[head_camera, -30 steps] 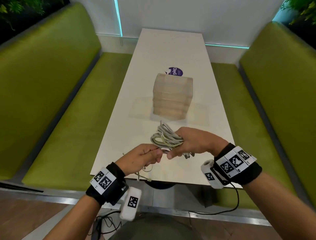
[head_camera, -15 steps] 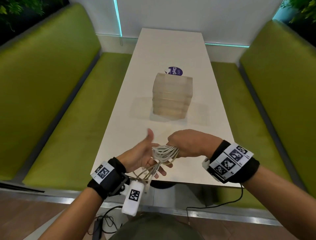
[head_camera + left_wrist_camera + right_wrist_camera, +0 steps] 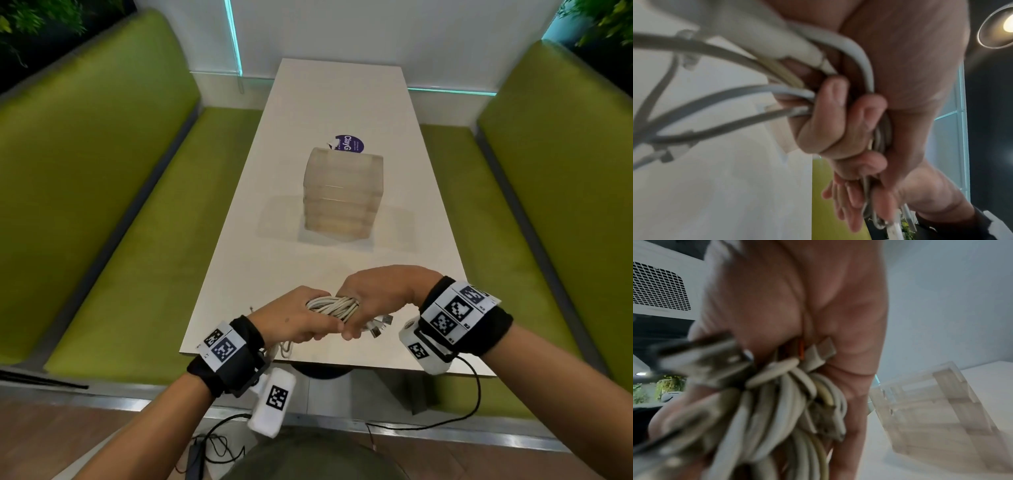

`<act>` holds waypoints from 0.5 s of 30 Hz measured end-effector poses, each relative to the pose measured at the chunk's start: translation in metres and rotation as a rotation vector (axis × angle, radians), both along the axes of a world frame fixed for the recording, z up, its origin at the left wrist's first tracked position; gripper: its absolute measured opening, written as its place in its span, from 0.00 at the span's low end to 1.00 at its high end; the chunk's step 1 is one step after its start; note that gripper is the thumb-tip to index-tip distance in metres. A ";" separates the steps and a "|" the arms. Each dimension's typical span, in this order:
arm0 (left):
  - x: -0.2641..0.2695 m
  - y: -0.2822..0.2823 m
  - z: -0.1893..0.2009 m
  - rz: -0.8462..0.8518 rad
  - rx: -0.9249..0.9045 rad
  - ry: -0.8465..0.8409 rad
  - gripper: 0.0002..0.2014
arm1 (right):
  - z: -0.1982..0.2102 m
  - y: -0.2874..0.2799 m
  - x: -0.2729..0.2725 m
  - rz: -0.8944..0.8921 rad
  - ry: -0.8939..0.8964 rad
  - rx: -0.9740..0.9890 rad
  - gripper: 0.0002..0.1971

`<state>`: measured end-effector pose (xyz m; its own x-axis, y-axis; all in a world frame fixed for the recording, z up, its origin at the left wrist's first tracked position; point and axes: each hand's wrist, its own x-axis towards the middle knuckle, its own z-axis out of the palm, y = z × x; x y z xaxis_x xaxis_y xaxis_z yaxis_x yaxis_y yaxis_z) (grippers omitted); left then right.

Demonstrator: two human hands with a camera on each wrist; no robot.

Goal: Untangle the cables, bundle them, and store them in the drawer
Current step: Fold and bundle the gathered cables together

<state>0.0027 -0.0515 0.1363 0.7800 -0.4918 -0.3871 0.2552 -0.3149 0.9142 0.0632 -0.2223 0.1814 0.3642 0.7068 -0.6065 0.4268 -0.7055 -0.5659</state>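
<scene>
A coil of white cables [image 3: 334,306] hangs just above the near end of the white table [image 3: 339,102], held between both hands. My left hand [image 3: 298,320] grips the coil's left side, fingers curled round the strands [image 3: 797,95]. My right hand [image 3: 373,298] wraps the right side of the bundle [image 3: 781,410]. Metal USB plugs [image 3: 380,325] stick out below the right hand. Loose cable ends [image 3: 286,347] dangle under the left hand at the table edge. The translucent drawer unit [image 3: 342,195] stands at mid-table, drawers closed.
A purple round sticker [image 3: 349,144] lies behind the drawer unit. Green benches [image 3: 102,212] flank the table on both sides. Black wires [image 3: 472,394] trail from my wrist devices toward the floor.
My left hand, open-palmed half a second ago, has closed round the coil. The bundle has turned and sits tighter between both hands, near the table's front edge.
</scene>
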 end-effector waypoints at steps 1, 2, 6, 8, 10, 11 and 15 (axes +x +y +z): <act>0.001 0.001 -0.001 0.007 -0.001 -0.008 0.12 | -0.001 0.000 0.000 -0.005 -0.005 0.017 0.11; 0.002 0.001 -0.002 0.009 -0.007 -0.017 0.12 | -0.003 0.000 0.000 -0.014 -0.007 0.029 0.10; 0.003 0.001 -0.004 0.020 -0.025 -0.037 0.05 | -0.008 0.001 0.001 -0.034 -0.021 0.042 0.09; 0.003 0.002 -0.005 0.026 -0.028 -0.044 0.04 | -0.009 0.001 0.001 -0.040 -0.019 0.048 0.08; 0.004 0.002 -0.005 0.016 -0.037 -0.036 0.04 | -0.010 0.001 0.002 -0.050 -0.019 0.045 0.07; 0.005 0.002 -0.004 0.004 -0.043 -0.027 0.05 | -0.009 0.001 0.002 -0.047 -0.022 0.041 0.07; 0.005 0.009 -0.008 -0.004 -0.122 -0.019 0.11 | -0.005 -0.004 0.006 -0.048 -0.059 0.034 0.07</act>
